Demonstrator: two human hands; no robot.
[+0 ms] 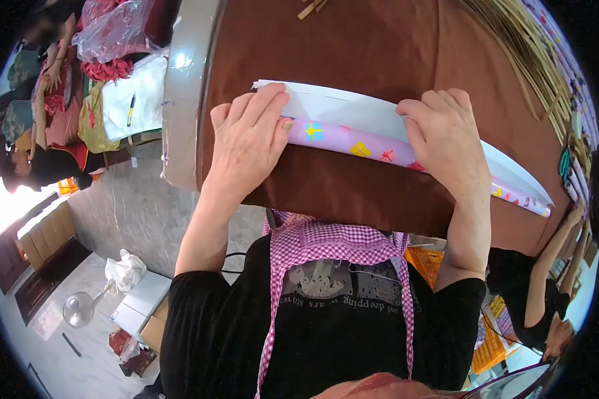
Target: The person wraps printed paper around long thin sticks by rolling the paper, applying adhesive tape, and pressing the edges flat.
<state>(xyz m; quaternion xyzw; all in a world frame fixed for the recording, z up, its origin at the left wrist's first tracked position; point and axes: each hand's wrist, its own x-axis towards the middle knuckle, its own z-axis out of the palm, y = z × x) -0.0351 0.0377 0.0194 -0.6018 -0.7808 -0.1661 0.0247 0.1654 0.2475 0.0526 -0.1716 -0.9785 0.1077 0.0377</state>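
A sheet of wrapping paper (356, 143), purple with printed gift boxes and bows outside and white inside, lies rolled into a long tube across the brown tablecloth (339, 186). Its white free edge stands up behind the roll. My left hand (249, 133) grips the left end, thumb on the purple roll and curled fingers at the white edge. Farther right, my right hand (446, 139) is closed over the paper, its thumb and index finger pinching near the white edge. Beyond my right hand the roll runs on to its right end.
Long brown strips (512, 40) lie at the table's far right, beside more patterned rolls. A co-worker (546, 286) reaches in at the right, near a green-handled tool (565, 163). On the left, other people sit near plastic-wrapped red material (116, 33) and a yellow pen (131, 110).
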